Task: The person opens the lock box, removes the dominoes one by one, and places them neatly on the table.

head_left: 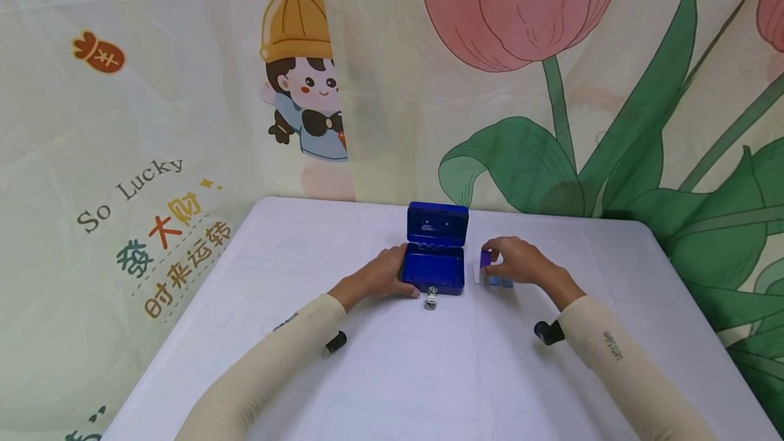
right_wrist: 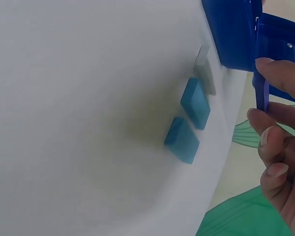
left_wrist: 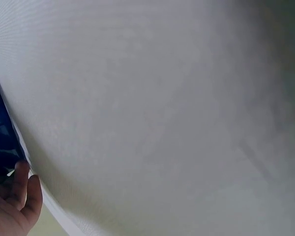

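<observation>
A blue cash box [head_left: 433,269] stands on the table with its lid raised and its tray facing up. A silvery metal piece [head_left: 431,298], perhaps keys or a latch, shows at its front. My left hand [head_left: 387,272] holds the box's left side, thumb at the front corner; the left wrist view catches only some fingers [left_wrist: 33,194]. Right of the box, my right hand [head_left: 517,260] pinches a flat purple block [right_wrist: 261,93] between thumb and fingers. Below that hand lie two light blue blocks [right_wrist: 195,103] and a whitish block [right_wrist: 205,71] in a row.
A white cloth covers the table [head_left: 429,373]. Behind it hangs a printed curtain [head_left: 392,87] with tulips and a cartoon figure. Black wrist devices [head_left: 548,332] sit under both sleeves.
</observation>
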`<state>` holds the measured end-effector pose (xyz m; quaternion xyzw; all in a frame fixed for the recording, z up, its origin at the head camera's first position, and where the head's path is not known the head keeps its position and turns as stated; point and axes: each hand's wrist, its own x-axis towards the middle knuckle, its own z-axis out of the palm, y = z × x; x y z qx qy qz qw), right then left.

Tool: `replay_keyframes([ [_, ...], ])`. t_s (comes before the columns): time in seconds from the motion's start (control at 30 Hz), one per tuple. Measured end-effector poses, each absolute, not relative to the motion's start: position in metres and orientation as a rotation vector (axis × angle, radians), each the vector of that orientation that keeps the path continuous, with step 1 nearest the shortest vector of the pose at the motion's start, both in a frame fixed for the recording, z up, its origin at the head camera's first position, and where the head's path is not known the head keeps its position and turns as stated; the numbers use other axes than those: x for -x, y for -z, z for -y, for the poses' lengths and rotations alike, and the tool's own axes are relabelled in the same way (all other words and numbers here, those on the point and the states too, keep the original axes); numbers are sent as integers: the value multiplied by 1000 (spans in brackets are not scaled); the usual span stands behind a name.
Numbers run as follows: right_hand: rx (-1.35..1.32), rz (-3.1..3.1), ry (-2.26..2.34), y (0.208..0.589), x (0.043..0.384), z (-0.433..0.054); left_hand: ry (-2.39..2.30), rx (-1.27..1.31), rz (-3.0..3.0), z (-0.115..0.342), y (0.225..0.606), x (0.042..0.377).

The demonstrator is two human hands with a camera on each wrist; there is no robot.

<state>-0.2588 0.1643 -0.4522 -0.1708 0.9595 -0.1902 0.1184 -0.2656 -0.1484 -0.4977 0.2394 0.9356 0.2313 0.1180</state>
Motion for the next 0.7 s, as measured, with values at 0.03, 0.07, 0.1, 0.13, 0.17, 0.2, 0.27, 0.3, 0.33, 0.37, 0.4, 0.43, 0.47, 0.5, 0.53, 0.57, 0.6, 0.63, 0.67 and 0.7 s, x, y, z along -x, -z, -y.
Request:
replay_keyframes([
  [0.03,500,-2808,554,452,258,-166,-674,-693,-2738,148,498,266],
  [0.07,499,-2810,552,452,258,-168,-672,-687,-2738,148,498,266],
  [0.1,500,-2812,550,453,258,-170,-672,-683,-2739,148,498,266],
  [0.13,496,-2812,550,453,257,-172,-672,-681,-2740,148,498,265],
  [0.17,487,-2812,552,453,257,-174,-671,-680,-2741,148,498,265],
  [0.2,479,-2812,554,453,256,-175,-669,-681,-2742,148,499,265],
  [0.27,463,-2807,554,454,255,-179,-672,-683,-2743,148,499,265],
  [0.3,452,-2806,553,454,255,-181,-670,-684,-2743,148,499,265],
  [0.33,443,-2803,552,454,255,-182,-668,-687,-2743,148,499,266],
  [0.37,436,-2803,552,454,255,-184,-662,-693,-2744,148,499,266],
  [0.4,434,-2803,549,454,254,-186,-664,-699,-2745,149,499,266],
  [0.43,432,-2804,545,455,254,-188,-665,-704,-2745,149,499,266],
  [0.47,430,-2805,544,455,254,-190,-664,-710,-2746,149,499,266],
  [0.5,422,-2808,541,455,254,-191,-664,-713,-2746,149,499,267],
  [0.53,424,-2810,539,456,254,-193,-667,-717,-2746,149,499,267],
  [0.57,425,-2814,537,456,254,-194,-670,-719,-2747,149,499,267],
  [0.6,428,-2815,538,456,254,-196,-676,-719,-2745,149,499,267],
  [0.63,424,-2816,541,457,253,-198,-675,-719,-2744,149,499,267],
  [0.67,423,-2817,541,457,253,-199,-674,-720,-2743,149,499,267],
  [0.7,421,-2817,543,458,253,-201,-672,-722,-2743,149,499,267],
])
